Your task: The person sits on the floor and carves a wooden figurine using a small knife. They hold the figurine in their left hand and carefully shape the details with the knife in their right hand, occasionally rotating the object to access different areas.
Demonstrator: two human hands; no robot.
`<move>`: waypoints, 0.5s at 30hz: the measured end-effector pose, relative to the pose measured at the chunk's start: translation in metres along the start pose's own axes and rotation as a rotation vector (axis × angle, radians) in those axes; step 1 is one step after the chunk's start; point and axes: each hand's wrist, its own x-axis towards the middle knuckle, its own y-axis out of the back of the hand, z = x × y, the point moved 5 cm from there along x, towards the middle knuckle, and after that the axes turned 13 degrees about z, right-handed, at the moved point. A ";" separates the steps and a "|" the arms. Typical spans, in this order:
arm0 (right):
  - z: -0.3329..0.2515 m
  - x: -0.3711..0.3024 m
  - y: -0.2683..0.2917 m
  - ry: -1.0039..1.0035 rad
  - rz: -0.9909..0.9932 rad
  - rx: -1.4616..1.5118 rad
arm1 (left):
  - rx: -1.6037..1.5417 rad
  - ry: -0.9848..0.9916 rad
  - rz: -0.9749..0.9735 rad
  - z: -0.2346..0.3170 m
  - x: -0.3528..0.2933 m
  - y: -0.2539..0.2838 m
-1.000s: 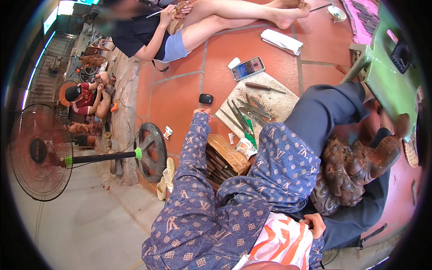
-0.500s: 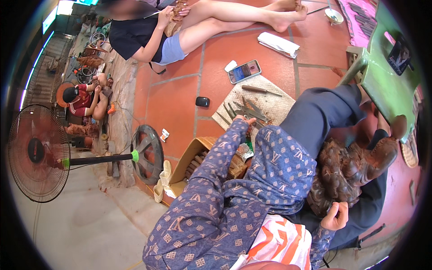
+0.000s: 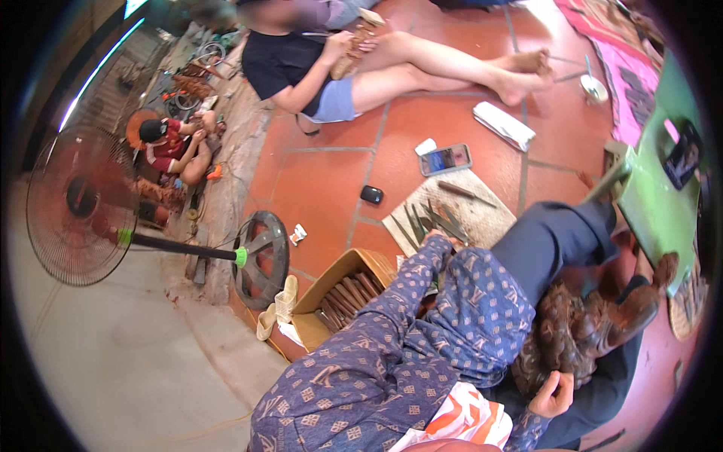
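Note:
A dark brown wood carving point(image 3: 576, 328) with rounded, knobbly forms lies against my trousered legs. My right hand point(image 3: 553, 393) is by its lower edge, fingers curled in and thumb close to them; whatever they may hold is hidden. Reaching forward, my left hand point(image 3: 444, 238) is at the near edge of a pale mat point(image 3: 493, 218), beside several dark carving blades point(image 3: 444, 220). Its fingers are small and partly hidden by the sleeve. A carving tool with a brown handle point(image 3: 465, 193) lies farther back on the same mat.
Left of my arm stands a cardboard box point(image 3: 307, 330) of wooden-handled tools point(image 3: 350, 301), near a standing fan point(image 3: 83, 203). A phone point(image 3: 446, 160) lies beyond the mat. At right is a green chair point(image 3: 663, 218) with another phone point(image 3: 684, 154). A co-worker point(image 3: 301, 68) sits ahead, another point(image 3: 177, 154) far left.
My left hand has drawn a little nearer to me along the blades. The whole view has shifted, showing more of the tool box. My right hand stays by the carving.

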 end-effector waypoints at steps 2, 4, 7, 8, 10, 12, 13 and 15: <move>-0.019 0.008 -0.008 0.095 0.059 0.060 | -0.012 0.038 -0.021 0.003 0.002 0.004; -0.003 0.001 0.000 -0.239 -0.092 -0.038 | -0.048 0.074 -0.041 -0.008 0.001 0.002; -0.019 0.009 -0.006 0.015 -0.022 0.013 | -0.351 0.088 -0.139 -0.015 -0.005 -0.001; -0.020 0.011 -0.007 0.028 -0.004 0.004 | -0.526 0.100 -0.217 -0.010 -0.010 -0.005; -0.023 0.011 -0.008 0.035 -0.003 0.001 | -0.770 0.226 -0.143 -0.025 -0.022 -0.012; -0.022 0.011 -0.009 0.027 -0.017 -0.005 | -0.911 0.392 -0.301 -0.035 -0.017 -0.023; -0.024 0.011 -0.010 0.018 -0.027 -0.011 | -0.886 0.373 -0.279 -0.046 -0.011 -0.025; -0.024 0.011 -0.010 0.007 -0.039 -0.027 | -0.897 0.383 -0.301 -0.055 -0.012 -0.035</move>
